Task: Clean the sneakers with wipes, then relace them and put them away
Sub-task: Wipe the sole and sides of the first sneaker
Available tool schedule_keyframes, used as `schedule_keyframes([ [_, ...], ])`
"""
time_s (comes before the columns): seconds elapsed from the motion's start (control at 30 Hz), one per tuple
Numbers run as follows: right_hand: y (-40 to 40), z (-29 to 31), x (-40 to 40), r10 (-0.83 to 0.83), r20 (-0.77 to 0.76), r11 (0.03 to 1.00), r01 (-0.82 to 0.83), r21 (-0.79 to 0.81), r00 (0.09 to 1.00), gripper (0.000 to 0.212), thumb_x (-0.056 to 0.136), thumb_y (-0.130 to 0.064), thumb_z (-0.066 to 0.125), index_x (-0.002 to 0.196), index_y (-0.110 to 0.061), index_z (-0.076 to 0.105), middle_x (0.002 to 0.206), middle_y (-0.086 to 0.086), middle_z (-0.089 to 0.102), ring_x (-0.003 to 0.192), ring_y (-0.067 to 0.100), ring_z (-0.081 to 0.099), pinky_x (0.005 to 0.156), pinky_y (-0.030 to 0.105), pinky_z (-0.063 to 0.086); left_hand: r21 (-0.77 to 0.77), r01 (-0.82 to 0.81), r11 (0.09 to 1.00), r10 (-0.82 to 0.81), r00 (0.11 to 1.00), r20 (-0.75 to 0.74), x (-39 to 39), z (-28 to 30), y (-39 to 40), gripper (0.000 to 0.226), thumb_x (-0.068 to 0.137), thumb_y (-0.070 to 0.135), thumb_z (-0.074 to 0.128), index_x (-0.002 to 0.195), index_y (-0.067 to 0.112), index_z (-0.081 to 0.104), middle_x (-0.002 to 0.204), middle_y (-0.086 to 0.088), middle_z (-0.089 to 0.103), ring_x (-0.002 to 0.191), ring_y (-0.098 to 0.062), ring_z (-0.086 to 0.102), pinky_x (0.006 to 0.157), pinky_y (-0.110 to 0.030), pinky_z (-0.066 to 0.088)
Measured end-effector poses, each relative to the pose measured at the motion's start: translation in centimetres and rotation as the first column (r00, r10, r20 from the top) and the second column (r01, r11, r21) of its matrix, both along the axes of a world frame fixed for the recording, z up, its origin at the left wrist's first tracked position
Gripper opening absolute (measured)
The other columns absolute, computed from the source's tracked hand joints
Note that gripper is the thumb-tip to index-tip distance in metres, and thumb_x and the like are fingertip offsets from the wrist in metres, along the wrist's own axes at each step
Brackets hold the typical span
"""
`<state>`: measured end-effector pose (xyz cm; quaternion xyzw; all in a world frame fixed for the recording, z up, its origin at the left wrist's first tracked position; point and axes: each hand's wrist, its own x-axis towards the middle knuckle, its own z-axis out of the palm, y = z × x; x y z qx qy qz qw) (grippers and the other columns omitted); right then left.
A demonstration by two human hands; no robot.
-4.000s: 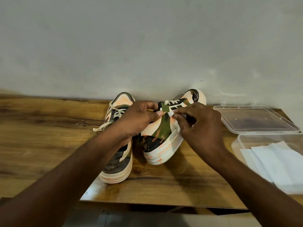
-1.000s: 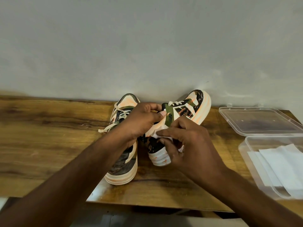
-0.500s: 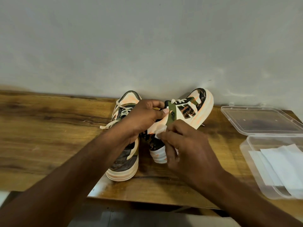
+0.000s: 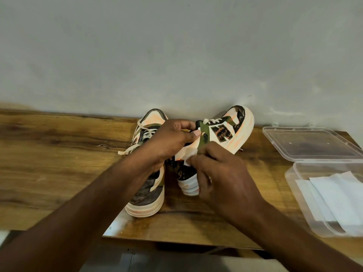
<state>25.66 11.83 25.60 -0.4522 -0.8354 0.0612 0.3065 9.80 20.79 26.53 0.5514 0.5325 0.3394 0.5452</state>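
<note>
1. Landmark: wooden tabletop, brown, grained, set against a pale grey wall.
2. Left-hand sneaker: camouflage-and-peach upper, thick cream sole with orange smears, cream laces loosely threaded. It stands flat on the tabletop near the middle, toe toward the wall, heel at the near edge. Position unchanged from four seconds ago.
3. Right-hand sneaker: same pattern, held just beside the first, tipped on its side with its heel end down on the tabletop and its toe raised toward the wall. Four seconds ago it lay lower and flatter; its toe end is now higher and its sole turned further right.
4. Left hand: fingers curled over the collar of the right-hand sneaker, thumb pressed against its green tongue strip. Grip matches the earlier frames.
5. Right hand: fingers curled, pinching a small white wipe against the sneaker's side panel near the heel. Four seconds ago it worked higher, by the tongue; it has since moved down toward the heel.
6. Clear plastic box: at the tabletop's right end, holding a stack of white wipes.
7. Clear plastic lid: hinged open, lying flat on the tabletop behind the box, nearer the wall.
</note>
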Motion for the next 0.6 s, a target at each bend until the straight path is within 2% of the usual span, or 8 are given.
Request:
schedule_keyframes([
  [0.13, 2.3, 0.0, 2.1, -0.142, -0.146, 0.987, 0.150, 0.049, 0.979, 0.022, 0.087, 0.005, 0.078, 0.104, -0.009, 0.082, 0.094, 0.003, 0.069, 0.078, 0.014, 0.065, 0.065, 0.034, 0.057, -0.008, 0.003, 1.000, -0.003, 1.000, -0.011, 0.0, 0.2, -0.1, 0.016, 0.099, 0.019, 0.071, 0.114, 0.017, 0.076, 0.106, -0.001, 0.080, 0.100, -0.015, 0.074, 0.091, -0.029, 0.058],
  [0.2, 2.2, 0.0, 2.0, -0.147, -0.171, 0.987, 0.157, 0.042, 0.974, 0.023, 0.087, 0.003, 0.078, 0.105, -0.009, 0.082, 0.096, 0.002, 0.070, 0.080, 0.013, 0.066, 0.068, 0.031, 0.057, -0.015, -0.006, 1.000, 0.006, 1.000, -0.009, 0.0, 0.3, -0.1, 0.017, 0.098, 0.020, 0.071, 0.114, 0.018, 0.076, 0.106, 0.000, 0.080, 0.101, -0.015, 0.074, 0.091, -0.029, 0.057],
  [0.33, -0.2, -0.2, -0.5, -0.016, -0.039, 1.000, 0.016, 0.013, 0.999, 0.033, 0.080, 0.009, 0.078, 0.110, -0.005, 0.079, 0.099, 0.008, 0.068, 0.083, 0.023, 0.066, 0.064, 0.039, 0.058, -0.011, -0.012, 1.000, 0.012, 1.000, 0.005, 0.0, 0.1, 0.1, 0.011, 0.098, 0.018, 0.071, 0.106, 0.015, 0.078, 0.103, -0.007, 0.080, 0.092, -0.017, 0.070, 0.089, -0.034, 0.055],
  [0.43, 0.7, -0.2, 0.3, -0.031, -0.030, 0.999, 0.032, 0.041, 0.999, 0.029, 0.083, 0.008, 0.077, 0.110, -0.003, 0.079, 0.097, 0.009, 0.066, 0.080, 0.024, 0.065, 0.061, 0.041, 0.058, -0.015, -0.004, 1.000, 0.004, 1.000, 0.017, 0.0, 0.0, 0.2, 0.013, 0.101, 0.013, 0.066, 0.104, 0.012, 0.078, 0.091, -0.001, 0.078, 0.081, -0.009, 0.068, 0.077, -0.022, 0.054],
  [0.5, 1.9, 0.0, 1.7, -0.119, -0.126, 0.989, 0.128, 0.067, 0.985, 0.024, 0.087, 0.004, 0.078, 0.107, -0.007, 0.081, 0.096, 0.004, 0.067, 0.078, 0.016, 0.064, 0.065, 0.031, 0.058, -0.015, 0.017, 1.000, -0.017, 1.000, 0.017, -0.1, 0.1, 0.1, 0.015, 0.102, 0.010, 0.062, 0.104, 0.011, 0.077, 0.085, 0.005, 0.077, 0.074, -0.001, 0.067, 0.071, -0.015, 0.051],
  [0.57, 2.1, 0.3, 2.2, -0.165, -0.184, 0.982, 0.178, 0.055, 0.969, 0.022, 0.088, 0.001, 0.079, 0.106, -0.010, 0.082, 0.095, 0.001, 0.068, 0.078, 0.009, 0.064, 0.069, 0.020, 0.055, -0.023, 0.016, 1.000, -0.015, 1.000, 0.007, -0.2, 0.1, 0.2, 0.018, 0.102, 0.008, 0.061, 0.108, 0.010, 0.078, 0.088, 0.004, 0.077, 0.076, -0.002, 0.068, 0.073, -0.016, 0.051],
  [0.6, 1.9, 0.3, 2.1, -0.160, -0.190, 0.984, 0.171, 0.044, 0.969, 0.023, 0.087, 0.001, 0.079, 0.108, -0.010, 0.082, 0.096, 0.000, 0.069, 0.079, 0.009, 0.064, 0.070, 0.020, 0.056, -0.024, 0.012, 1.000, -0.012, 1.000, 0.000, -0.2, 0.1, 0.2, 0.019, 0.101, 0.007, 0.061, 0.110, 0.009, 0.078, 0.093, 0.002, 0.078, 0.080, -0.004, 0.069, 0.077, -0.018, 0.052],
])
